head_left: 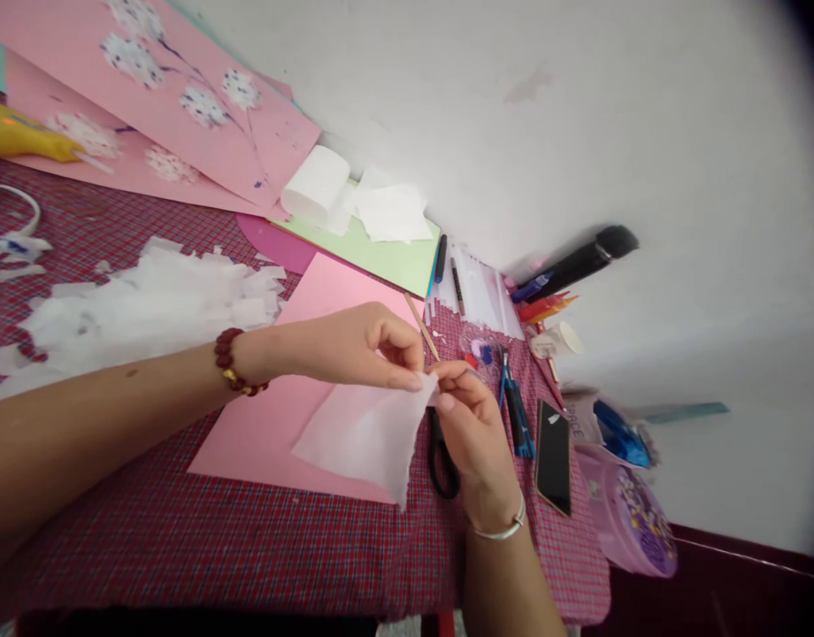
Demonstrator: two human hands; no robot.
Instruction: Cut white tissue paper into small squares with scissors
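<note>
A thin white sheet of tissue paper (371, 433) hangs between my hands, above a sheet of pink paper (261, 447). My left hand (364, 345), with a beaded bracelet at the wrist, pinches its upper edge between thumb and curled fingers. Close by, my right hand (470, 420) grips the tissue's corner with thumb and fingertips. The fingertips of both hands almost meet. Black-handled scissors (441, 456) lie beneath my right hand, their blades hidden. A thin wooden stick (421, 326) rests just beyond the fingers.
Loose tissue pieces (155, 301) are heaped at left, near a yellow glue gun (28, 133). Pink sheets with paper flowers (201, 97) and a tissue roll (318, 181) lie behind. Rightward are a phone (554, 456), a purple tub (606, 509) and the wall (646, 133).
</note>
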